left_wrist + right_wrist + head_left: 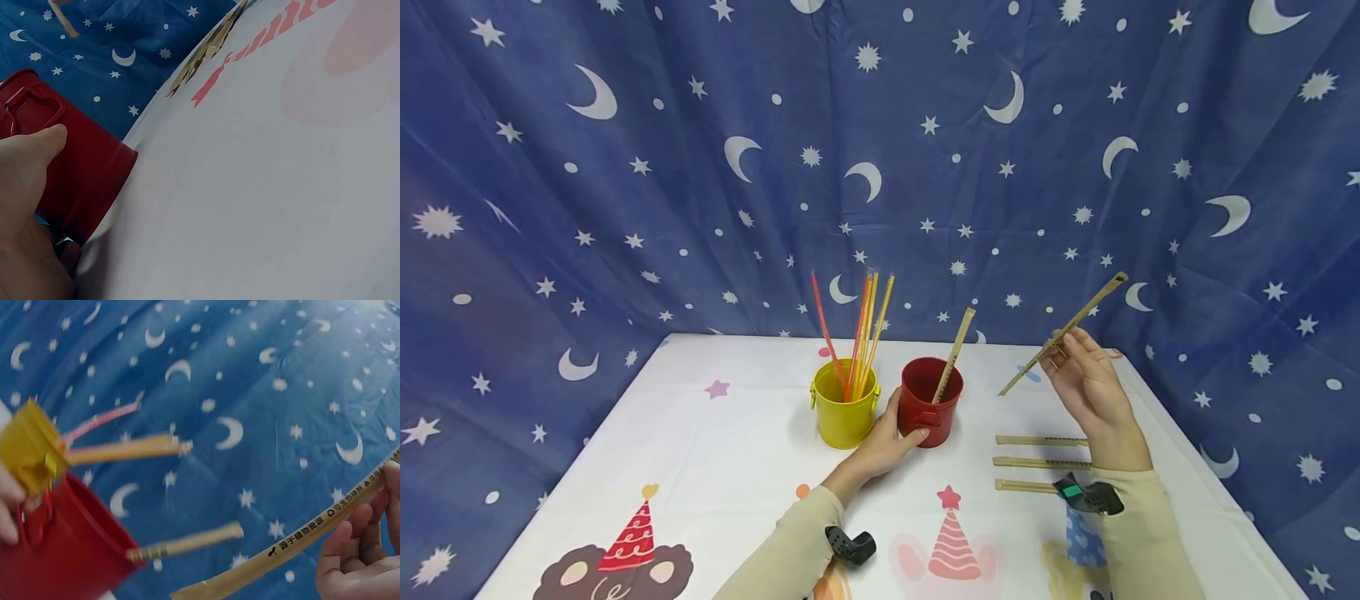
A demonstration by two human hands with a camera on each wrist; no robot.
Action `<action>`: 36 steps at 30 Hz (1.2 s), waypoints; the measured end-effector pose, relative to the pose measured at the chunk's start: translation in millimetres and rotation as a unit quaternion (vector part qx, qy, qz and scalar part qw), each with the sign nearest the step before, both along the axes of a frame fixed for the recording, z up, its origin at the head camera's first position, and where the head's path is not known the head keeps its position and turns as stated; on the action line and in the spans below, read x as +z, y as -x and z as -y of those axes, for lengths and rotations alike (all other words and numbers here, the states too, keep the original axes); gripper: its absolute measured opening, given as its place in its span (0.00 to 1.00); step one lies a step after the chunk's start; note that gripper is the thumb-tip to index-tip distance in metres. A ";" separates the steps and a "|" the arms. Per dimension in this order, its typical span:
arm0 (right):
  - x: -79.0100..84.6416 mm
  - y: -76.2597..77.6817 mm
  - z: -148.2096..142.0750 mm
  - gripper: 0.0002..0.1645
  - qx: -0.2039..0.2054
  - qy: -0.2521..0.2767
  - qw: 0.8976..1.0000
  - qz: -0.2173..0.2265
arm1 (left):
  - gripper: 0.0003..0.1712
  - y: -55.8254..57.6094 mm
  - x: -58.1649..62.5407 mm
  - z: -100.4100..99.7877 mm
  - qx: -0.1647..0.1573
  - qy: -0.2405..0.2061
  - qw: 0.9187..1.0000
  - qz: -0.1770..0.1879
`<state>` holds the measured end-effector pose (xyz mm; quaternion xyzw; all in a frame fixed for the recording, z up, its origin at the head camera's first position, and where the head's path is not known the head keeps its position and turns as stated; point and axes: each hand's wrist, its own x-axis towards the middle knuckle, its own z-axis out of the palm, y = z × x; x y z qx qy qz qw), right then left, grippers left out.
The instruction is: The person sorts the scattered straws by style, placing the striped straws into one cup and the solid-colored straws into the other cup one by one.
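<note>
My left hand (882, 442) grips a small red bucket (925, 425), the thumb across its near side. Inside that bucket leans one paper-wrapped straw (953, 354). Above the table at the right, my right hand (1093, 383) pinches another paper-wrapped straw (300, 540), printed with dark lettering and held at a slant. Its lower end points toward the red bucket and stays apart from it. In the left wrist view, my thumb (50, 140) lies beside the bucket's handle lug.
A yellow bucket (844, 425) with several red and yellow sticks (865, 333) stands just left of the red one. Three more wrapped straws (1037, 463) lie side by side on the white printed tablecloth (722, 450). A blue star-patterned curtain (850, 125) hangs behind the table.
</note>
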<state>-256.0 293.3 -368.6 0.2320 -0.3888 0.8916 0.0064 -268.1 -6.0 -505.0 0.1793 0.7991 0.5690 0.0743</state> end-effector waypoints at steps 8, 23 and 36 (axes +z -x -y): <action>7.2 2.4 25.9 0.21 0.040 0.070 0.997 0.001 | 0.50 0.9 -0.7 0.4 -0.004 -0.003 1.000 -0.001; -10.3 13.4 56.5 0.17 -0.027 0.022 0.994 0.104 | 0.50 -1.8 1.1 1.6 -0.003 -0.013 1.000 0.008; -30.3 26.5 71.3 0.10 -0.059 -0.054 0.981 0.177 | 0.50 -1.6 2.8 1.5 -0.006 -0.010 1.000 0.000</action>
